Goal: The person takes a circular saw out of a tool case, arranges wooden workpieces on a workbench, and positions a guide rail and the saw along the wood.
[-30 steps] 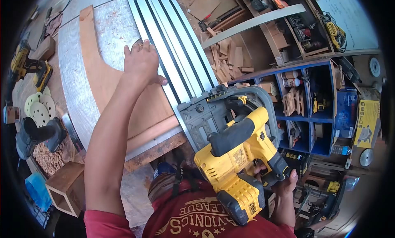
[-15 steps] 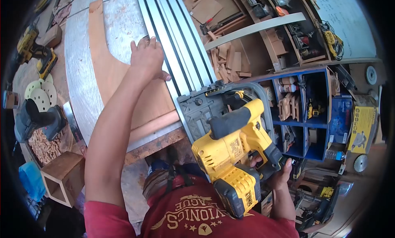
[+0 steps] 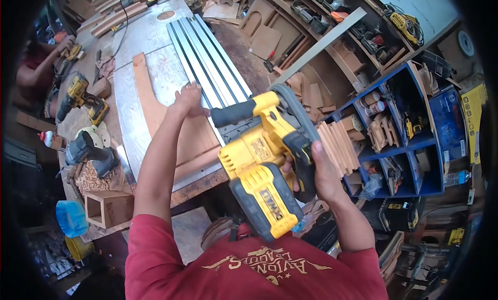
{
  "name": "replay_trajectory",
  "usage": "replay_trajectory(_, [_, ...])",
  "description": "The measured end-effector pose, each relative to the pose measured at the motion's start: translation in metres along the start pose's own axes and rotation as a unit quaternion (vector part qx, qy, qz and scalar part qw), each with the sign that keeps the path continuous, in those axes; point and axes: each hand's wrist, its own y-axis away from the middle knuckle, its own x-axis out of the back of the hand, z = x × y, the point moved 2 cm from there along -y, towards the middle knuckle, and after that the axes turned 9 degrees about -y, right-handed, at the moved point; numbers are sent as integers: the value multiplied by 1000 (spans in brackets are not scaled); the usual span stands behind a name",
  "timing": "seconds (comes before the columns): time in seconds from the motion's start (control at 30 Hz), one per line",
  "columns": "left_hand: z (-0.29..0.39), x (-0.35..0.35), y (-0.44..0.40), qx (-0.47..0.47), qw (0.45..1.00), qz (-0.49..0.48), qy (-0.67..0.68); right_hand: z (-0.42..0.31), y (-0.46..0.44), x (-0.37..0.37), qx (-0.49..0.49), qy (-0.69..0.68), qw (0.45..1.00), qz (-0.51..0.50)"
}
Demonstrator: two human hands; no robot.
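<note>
My left hand [image 3: 188, 99] presses down with fingers spread, across the curved wooden board [image 3: 192, 139] and the near edge of the silver guide rail [image 3: 207, 66]. My right hand [image 3: 324, 170] is closed around the rear handle of the yellow and black cordless saw [image 3: 251, 147]. The saw is at the rail's near end, its battery toward my shirt. Its black front handle points toward my left hand, with nobody's hand on it. The saw body hides its blade and most of its base.
A co-worker [image 3: 39, 72] is at the far left with a yellow tool. A yellow drill [image 3: 80, 100], a grey power tool [image 3: 91, 152] and a hollow wooden box [image 3: 109, 207] stand on the left. Blue shelving [image 3: 397, 155] and stacked wood strips [image 3: 337, 147] are at the right.
The view has shifted, bringing in the co-worker and the rail's far end. The saw has turned and come closer to my left hand. Both hands keep their places on board and handle.
</note>
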Motion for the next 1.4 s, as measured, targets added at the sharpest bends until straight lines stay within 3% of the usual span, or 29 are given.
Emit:
replay_trajectory(0.13, [7,13,18,-12,999,28,32,-3,-23,-2,11,24,999,-21])
replay_trajectory(0.17, [12,2,20,-80,970,181,141,-6,-27,-3,15,21,999,-33])
replay_trajectory(0.2, [16,-10,27,-148,902,327,239,-9,-28,-5,21,0,999,-35])
replay_trajectory(0.23, [35,0,47,-164,884,319,299,-13,-30,-8,30,-5,999,-41])
replay_trajectory(0.27, [68,43,87,-188,882,214,375,-15,-30,-9,36,-12,998,-46])
replay_trajectory(0.37, [96,41,83,-167,877,247,376,-6,-30,0,25,-8,996,-89])
replay_trajectory(0.43, [106,32,74,-141,900,113,397,-12,-30,-1,27,-1,994,-107])
replay_trajectory(0.5, [98,15,36,-199,922,156,295,-8,-34,2,39,-8,991,-129])
replay_trajectory(0.6, [101,8,30,-138,906,74,394,-21,-30,3,47,-15,987,-153])
replay_trajectory(0.7, [117,24,61,-17,745,-59,664,-15,-35,5,84,-29,982,-168])
replay_trajectory(0.73, [124,40,82,-24,682,-83,726,-17,-36,8,61,-8,982,-176])
replay_trajectory(0.83, [125,35,88,-89,569,-114,810,-14,-39,10,83,2,979,-186])
replay_trajectory(0.9, [127,35,87,-113,529,-143,829,-16,-40,12,82,9,978,-190])
replay_trajectory(1.0, [131,34,75,-118,531,-159,824,-13,-39,11,78,12,980,-181])
replay_trajectory(1.13, [141,31,50,-102,577,-137,799,-12,-41,6,101,2,984,-145])
replay_trajectory(1.4, [136,26,24,-100,632,-101,761,-10,-29,2,38,5,996,-80])
